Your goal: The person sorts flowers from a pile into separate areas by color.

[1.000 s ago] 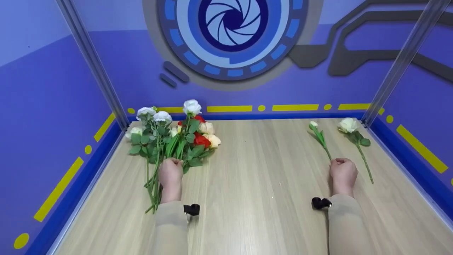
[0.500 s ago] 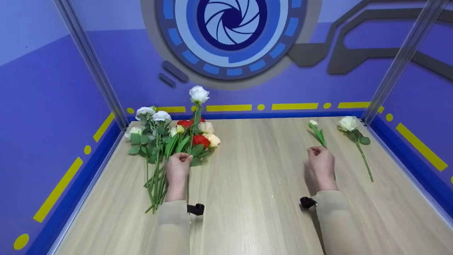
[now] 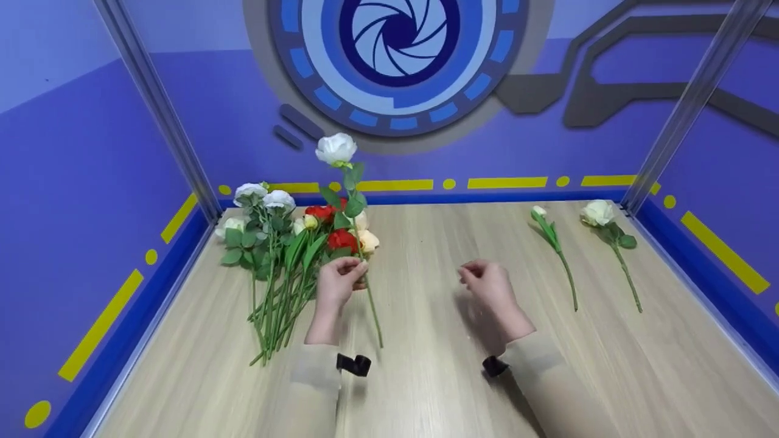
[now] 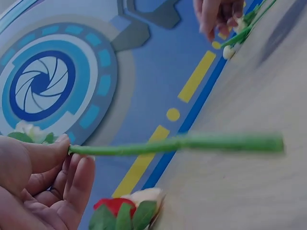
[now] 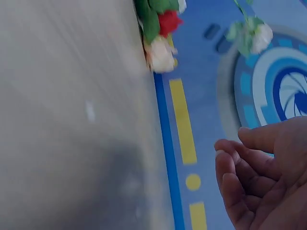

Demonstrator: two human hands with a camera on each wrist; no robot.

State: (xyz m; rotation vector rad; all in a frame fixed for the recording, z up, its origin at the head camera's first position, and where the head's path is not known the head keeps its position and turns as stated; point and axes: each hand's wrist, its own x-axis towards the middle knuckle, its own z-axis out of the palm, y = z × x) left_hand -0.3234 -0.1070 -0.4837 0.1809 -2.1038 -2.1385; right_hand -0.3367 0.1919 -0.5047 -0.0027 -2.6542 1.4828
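Note:
My left hand (image 3: pixel 339 281) pinches the green stem of a white rose (image 3: pixel 336 149) between thumb and fingers. The bloom stands up in front of the back wall, and the bare stem end (image 4: pixel 240 143) sticks out past my fingers in the left wrist view. Just left of that hand lies a pile of flowers with white blooms (image 3: pixel 279 200), red blooms (image 3: pixel 342 241) and a cream bloom (image 3: pixel 367 241). Over the middle right of the table, my right hand (image 3: pixel 489 283) holds nothing, its fingers loosely bent (image 5: pixel 230 177).
On the table's right side lie a white tulip (image 3: pixel 551 236) and another white rose (image 3: pixel 597 213), side by side with their stems toward me. Blue printed walls (image 3: pixel 487 146) enclose the wooden table (image 3: pixel 426 377) at the back and sides.
My left hand has lifted the white rose from the pile and moved right with it. My right hand has left the tulip's stem on the table and moved left.

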